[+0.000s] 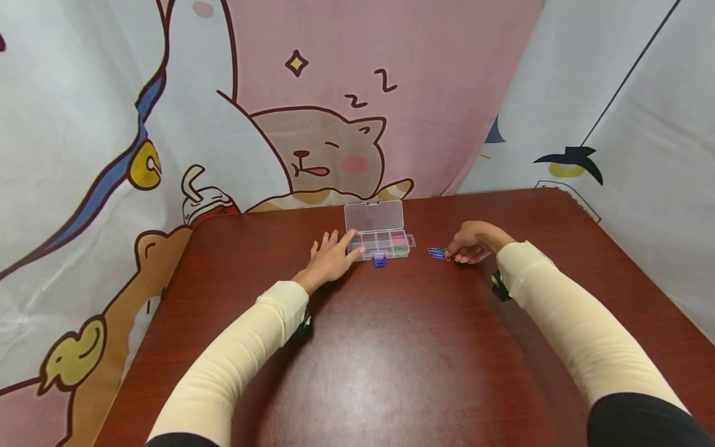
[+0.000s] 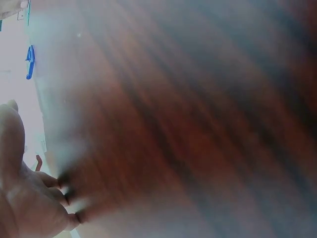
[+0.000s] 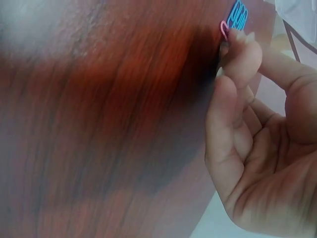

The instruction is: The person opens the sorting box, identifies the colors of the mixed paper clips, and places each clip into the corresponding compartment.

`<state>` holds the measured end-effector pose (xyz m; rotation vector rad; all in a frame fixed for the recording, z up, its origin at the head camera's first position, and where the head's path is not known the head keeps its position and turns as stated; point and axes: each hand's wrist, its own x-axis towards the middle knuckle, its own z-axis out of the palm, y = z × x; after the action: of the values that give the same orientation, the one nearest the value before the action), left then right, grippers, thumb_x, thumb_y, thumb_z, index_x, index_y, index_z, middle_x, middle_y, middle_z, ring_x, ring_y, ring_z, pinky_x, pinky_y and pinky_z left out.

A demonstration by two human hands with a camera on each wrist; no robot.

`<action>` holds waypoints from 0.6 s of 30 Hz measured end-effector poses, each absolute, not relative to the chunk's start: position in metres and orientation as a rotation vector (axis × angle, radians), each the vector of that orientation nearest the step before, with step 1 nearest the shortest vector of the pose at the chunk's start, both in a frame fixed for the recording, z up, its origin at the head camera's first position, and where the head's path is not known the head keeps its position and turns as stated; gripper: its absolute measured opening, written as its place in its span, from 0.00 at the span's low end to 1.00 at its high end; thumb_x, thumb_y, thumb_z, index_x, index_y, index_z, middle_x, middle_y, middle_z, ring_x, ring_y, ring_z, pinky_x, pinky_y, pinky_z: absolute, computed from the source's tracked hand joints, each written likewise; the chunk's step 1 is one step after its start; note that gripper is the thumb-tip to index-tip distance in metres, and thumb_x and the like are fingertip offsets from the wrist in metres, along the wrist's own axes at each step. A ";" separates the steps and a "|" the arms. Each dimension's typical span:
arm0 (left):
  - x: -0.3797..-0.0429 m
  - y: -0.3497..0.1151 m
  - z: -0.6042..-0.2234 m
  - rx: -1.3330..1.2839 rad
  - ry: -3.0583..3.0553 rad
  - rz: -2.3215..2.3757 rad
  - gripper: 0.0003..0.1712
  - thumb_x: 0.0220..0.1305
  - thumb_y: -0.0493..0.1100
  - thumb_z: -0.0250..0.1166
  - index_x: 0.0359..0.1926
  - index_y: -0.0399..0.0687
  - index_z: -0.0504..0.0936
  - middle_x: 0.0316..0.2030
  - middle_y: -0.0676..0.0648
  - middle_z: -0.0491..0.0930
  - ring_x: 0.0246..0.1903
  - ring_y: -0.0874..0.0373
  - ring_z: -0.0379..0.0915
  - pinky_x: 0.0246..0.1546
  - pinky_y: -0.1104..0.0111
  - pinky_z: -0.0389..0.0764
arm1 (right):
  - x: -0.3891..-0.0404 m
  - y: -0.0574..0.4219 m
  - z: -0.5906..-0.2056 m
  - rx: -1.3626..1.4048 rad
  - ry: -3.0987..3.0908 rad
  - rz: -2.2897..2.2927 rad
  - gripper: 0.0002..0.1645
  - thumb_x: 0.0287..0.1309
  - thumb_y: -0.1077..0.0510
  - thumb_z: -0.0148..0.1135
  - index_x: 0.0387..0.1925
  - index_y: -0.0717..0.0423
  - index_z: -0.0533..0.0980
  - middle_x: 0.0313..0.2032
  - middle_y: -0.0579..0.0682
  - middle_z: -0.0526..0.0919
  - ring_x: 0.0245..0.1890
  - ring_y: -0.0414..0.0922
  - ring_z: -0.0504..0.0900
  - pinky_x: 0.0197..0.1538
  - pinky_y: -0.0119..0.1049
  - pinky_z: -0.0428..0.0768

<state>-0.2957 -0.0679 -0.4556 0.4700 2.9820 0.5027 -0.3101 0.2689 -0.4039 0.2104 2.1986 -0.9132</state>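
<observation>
A clear plastic compartment box (image 1: 370, 254) stands on the table with its lid (image 1: 374, 217) raised. Pink paper clips (image 1: 397, 238) and green paper clips (image 1: 400, 249) lie in its right-hand compartments. My left hand (image 1: 329, 259) rests at the box's left end, fingers spread, thumb over the front edge. To the right of the box, my right hand (image 1: 472, 242) pinches a pink paper clip (image 3: 224, 29) between thumb and forefinger at the table top. Blue paper clips (image 1: 436, 253) lie right beside those fingertips, with a bit of green (image 1: 444, 250) showing among them.
A blue latch (image 1: 379, 261) hangs from the box's front, and a clear hang tab (image 1: 411, 240) sticks out at its right. The dark red wooden table (image 1: 368, 347) reaches back to a printed cartoon curtain (image 1: 335, 149).
</observation>
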 end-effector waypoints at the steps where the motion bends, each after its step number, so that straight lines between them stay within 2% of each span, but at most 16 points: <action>1: -0.296 -0.068 -0.456 0.469 2.979 0.503 0.35 0.61 0.71 0.38 0.67 0.71 0.51 0.66 0.38 0.50 0.65 0.40 0.39 0.57 0.43 0.42 | -0.311 0.267 -0.404 0.212 2.208 -0.903 0.15 0.52 0.55 0.63 0.35 0.64 0.80 0.19 0.46 0.79 0.20 0.37 0.78 0.31 0.37 0.78; 9: -0.296 -0.069 -0.455 0.474 2.980 0.504 0.35 0.61 0.71 0.38 0.67 0.70 0.51 0.66 0.38 0.50 0.65 0.40 0.39 0.57 0.42 0.42 | -0.311 0.255 -0.398 0.212 2.301 -0.806 0.10 0.48 0.60 0.63 0.29 0.65 0.79 0.19 0.49 0.80 0.19 0.39 0.78 0.30 0.39 0.78; 18: -0.294 -0.069 -0.453 0.484 2.983 0.491 0.35 0.61 0.71 0.38 0.68 0.69 0.51 0.66 0.38 0.50 0.65 0.41 0.40 0.58 0.43 0.43 | -0.318 0.258 -0.401 0.241 2.252 -0.882 0.08 0.48 0.58 0.64 0.25 0.62 0.79 0.17 0.47 0.79 0.18 0.38 0.77 0.31 0.38 0.78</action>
<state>-0.2940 -0.0694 -0.4534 0.4843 2.9834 0.4906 -0.3181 0.2581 -0.4007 0.2413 2.2522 -0.8823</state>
